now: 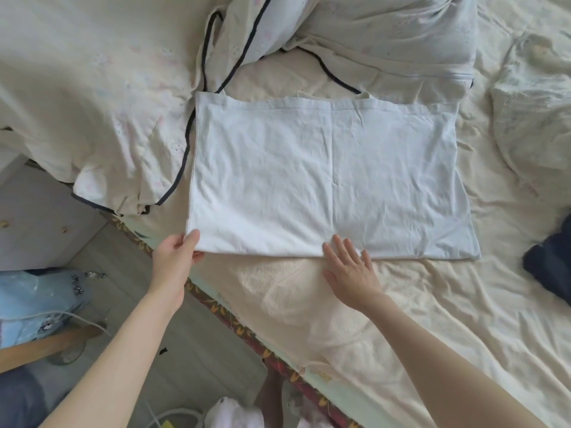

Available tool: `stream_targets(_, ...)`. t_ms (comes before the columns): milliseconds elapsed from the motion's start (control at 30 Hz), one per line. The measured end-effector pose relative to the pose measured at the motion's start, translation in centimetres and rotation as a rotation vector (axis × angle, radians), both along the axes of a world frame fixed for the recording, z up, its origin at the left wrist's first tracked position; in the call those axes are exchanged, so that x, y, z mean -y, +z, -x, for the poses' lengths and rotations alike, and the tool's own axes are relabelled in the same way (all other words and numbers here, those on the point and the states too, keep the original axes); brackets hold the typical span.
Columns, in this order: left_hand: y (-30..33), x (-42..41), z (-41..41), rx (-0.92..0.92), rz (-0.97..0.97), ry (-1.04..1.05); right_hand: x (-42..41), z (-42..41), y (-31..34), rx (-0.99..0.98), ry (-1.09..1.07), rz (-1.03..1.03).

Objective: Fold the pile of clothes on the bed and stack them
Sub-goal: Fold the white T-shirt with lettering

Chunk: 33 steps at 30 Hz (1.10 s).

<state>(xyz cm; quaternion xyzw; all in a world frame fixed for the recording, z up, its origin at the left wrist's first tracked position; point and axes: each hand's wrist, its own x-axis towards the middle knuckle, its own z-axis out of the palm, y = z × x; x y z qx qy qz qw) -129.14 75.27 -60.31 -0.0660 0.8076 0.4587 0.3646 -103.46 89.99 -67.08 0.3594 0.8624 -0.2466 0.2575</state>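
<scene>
A pale blue-white garment (pixel 327 177) lies flat as a wide rectangle on the cream bed sheet (pixel 432 319). My left hand (pixel 177 261) pinches its near left corner between thumb and fingers. With fingers spread, my right hand (pixel 350 273) lies flat at the middle of the garment's near edge, fingertips touching the cloth. A dark navy garment (pixel 550 261) sits at the right edge of the bed, partly cut off by the frame.
A rumpled cream duvet with dark piping (pixel 102 97) is heaped at the left and back. A crumpled pale cloth (pixel 537 125) lies far right. The bed's patterned edge (pixel 234 322) runs diagonally; beyond it are a white cabinet (pixel 40 217) and wooden floor.
</scene>
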Motion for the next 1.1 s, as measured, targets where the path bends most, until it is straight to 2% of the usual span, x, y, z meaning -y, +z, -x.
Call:
stream_targets(100,1.8,-3.0,-2.1,-0.188,0.067,-0.05,-1.0,0.1,0.6,-0.123,-0.159,0.172)
stream_targets(267,5.6,-11.4,-7.4,-0.506,0.002,-0.183,-5.6,-1.0,4.2,-0.412,-0.928,0.638)
stream_targets(333,7.0,-15.3,-10.1,-0.614,-0.05,-0.24,-8.0,-3.2,5.3,-0.535,-1.159,0.776)
stream_targets(433,8.1,-21.0,-15.9,-0.654,-0.182,-0.398,-11.8,-7.5,6.8,-0.777,-1.414,0.906)
stream_targets(500,7.7,-23.7,-20.4,-0.662,-0.26,-0.612,-14.3,-10.5,7.2,-0.888,-1.535,0.921)
stream_targets(567,6.1,-25.2,-24.2,-0.608,-0.253,-0.945,-16.3,-13.2,7.0,-0.941,-1.596,0.904)
stream_targets(633,3.4,-25.6,-26.8,-0.503,-0.077,-1.374,-17.5,-15.3,6.2,-0.909,-1.575,0.869)
stream_targets(667,1.8,-25.2,-27.5,-0.464,0.001,-1.504,-17.7,-16.2,5.7,-0.865,-1.541,0.835)
stream_targets(700,0.4,-24.6,-27.8,-0.457,0.041,-1.546,-17.8,-16.8,5.1,-0.816,-1.501,0.787)
stream_targets(767,-1.9,-22.6,-27.2,-0.528,0.074,-1.497,-17.9,-17.3,3.9,-0.719,-1.453,0.682)
stream_targets(867,-4.1,-19.5,-24.6,-0.734,0.189,-1.407,-18.3,-16.4,2.4,-0.618,-1.415,0.542)
stream_targets(967,-4.9,-17.6,-22.0,-0.825,0.313,-1.35,-18.5,-15.4,1.6,-0.539,-1.372,0.364)
stream_targets(1033,-5.0,-16.6,-20.7,-0.895,0.334,-1.334,-18.3,-15.5,1.2,-0.454,-1.342,0.261)
stream_targets(1100,-5.1,-15.4,-19.8,-0.97,0.272,-1.323,-17.9,-16.3,0.9,-0.411,-1.369,0.257)
